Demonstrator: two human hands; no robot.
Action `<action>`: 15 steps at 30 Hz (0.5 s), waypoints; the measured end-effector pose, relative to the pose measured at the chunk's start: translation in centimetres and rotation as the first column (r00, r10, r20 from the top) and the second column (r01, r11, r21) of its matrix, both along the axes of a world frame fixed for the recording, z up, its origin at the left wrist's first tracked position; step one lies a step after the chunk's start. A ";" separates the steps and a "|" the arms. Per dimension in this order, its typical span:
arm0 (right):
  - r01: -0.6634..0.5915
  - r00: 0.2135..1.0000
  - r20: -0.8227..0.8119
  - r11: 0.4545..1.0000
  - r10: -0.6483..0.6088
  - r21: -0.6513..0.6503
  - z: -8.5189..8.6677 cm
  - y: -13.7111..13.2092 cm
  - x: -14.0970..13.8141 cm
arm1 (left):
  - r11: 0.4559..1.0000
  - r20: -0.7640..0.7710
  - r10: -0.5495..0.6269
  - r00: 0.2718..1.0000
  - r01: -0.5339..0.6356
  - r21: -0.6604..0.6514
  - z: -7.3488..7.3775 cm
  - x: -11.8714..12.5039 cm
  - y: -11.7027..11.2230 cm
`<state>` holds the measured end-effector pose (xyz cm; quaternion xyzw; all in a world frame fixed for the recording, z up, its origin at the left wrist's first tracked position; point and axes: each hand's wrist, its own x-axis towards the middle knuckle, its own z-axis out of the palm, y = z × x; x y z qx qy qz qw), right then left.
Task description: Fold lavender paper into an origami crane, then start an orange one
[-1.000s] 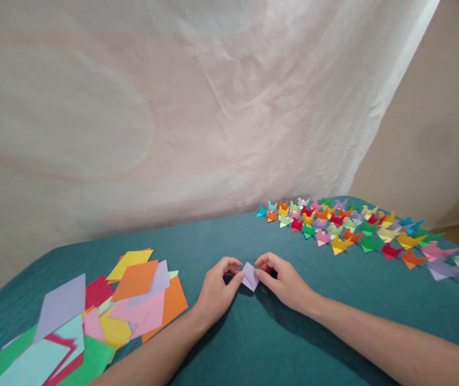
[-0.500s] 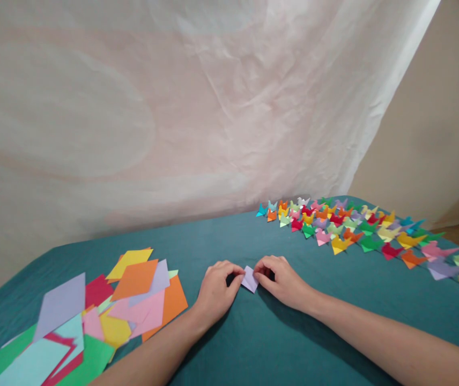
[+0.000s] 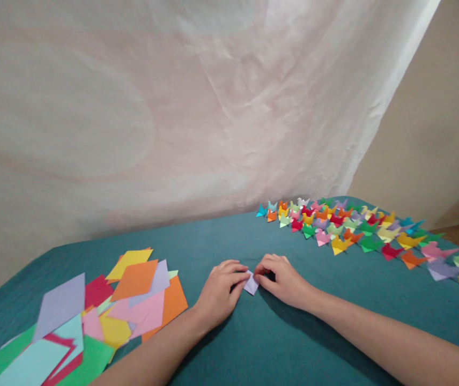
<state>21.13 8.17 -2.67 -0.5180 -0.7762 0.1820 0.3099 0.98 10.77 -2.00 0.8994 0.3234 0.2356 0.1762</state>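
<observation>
- Two bare hands meet over a table [image 3: 221,236] with a dark green cloth on it.
- Between them is a small purple paper [image 3: 251,285]. It looks folded, and it sits in the middle part of the table, well apart from the far edge.
- The left hand [image 3: 220,289] has its fingertips on the left side of this paper. The fingers are bent, but you cannot tell if they pinch it or just press on it.
- The right hand [image 3: 281,281] has its thumb and pointing finger closed on the right side of the same paper, in a pinch.
- Near the table's left edge is a messy pile of flat paper. An orange sheet [image 3: 135,280] lies partly on top of a yellow sheet [image 3: 133,262], and a big purple sheet [image 3: 61,306] is nearer the left edge.
- Lots of paper birds [image 3: 341,245] in many colors stand in rows from the far right corner along the right edge. A blue bird [image 3: 261,210] is by the far edge.
- Behind the far edge hangs a pale pink curtain [image 3: 181,107] with wrinkles. To its right is a plain tan wall [image 3: 434,134].
</observation>
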 end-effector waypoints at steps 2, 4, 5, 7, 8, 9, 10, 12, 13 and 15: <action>-0.024 1.000 -0.007 1.000 0.024 -0.011 0.1 0.2 0.3 | 0.999 -0.045 -0.022 0.999 0.023 0.037 0.0 -0.2 0.0; -0.052 0.999 -0.016 0.998 0.051 -0.020 0.2 0.4 0.6 | 0.996 -0.088 -0.042 0.995 0.048 0.073 0.1 -0.4 0.0; -0.066 0.998 -0.024 0.998 0.065 -0.023 0.2 0.5 0.8 | 0.994 -0.105 -0.053 0.993 0.062 0.086 0.2 -0.4 -0.1; -0.091 0.995 -0.042 0.996 0.090 -0.024 0.3 0.6 1.0 | 0.991 -0.130 -0.074 0.989 0.087 0.099 0.6 -0.4 -0.2; -0.102 0.993 -0.053 0.994 0.101 -0.025 0.3 0.6 1.1 | 0.990 -0.137 -0.082 0.987 0.096 0.099 0.7 -0.3 -0.3; -0.113 0.992 -0.065 0.993 0.111 -0.028 0.4 0.6 1.2 | 0.990 -0.141 -0.087 0.986 0.102 0.097 0.9 -0.3 -0.4; -0.122 0.990 -0.076 0.992 0.119 -0.034 0.4 0.6 1.3 | 0.990 -0.142 -0.090 0.986 0.103 0.093 1.0 -0.2 -0.5; -0.129 0.988 -0.095 0.991 0.124 -0.045 0.4 0.5 1.3 | 0.991 -0.137 -0.089 0.987 0.101 0.083 1.0 -0.2 -0.6; -0.125 0.987 -0.105 0.991 0.119 -0.049 0.4 0.5 1.3 | 0.992 -0.128 -0.088 0.988 0.099 0.079 1.0 -0.2 -0.6; -0.096 0.989 -0.120 0.994 0.089 -0.057 0.4 0.4 1.3 | 0.993 -0.110 -0.086 0.990 0.094 0.069 1.0 -0.2 -0.6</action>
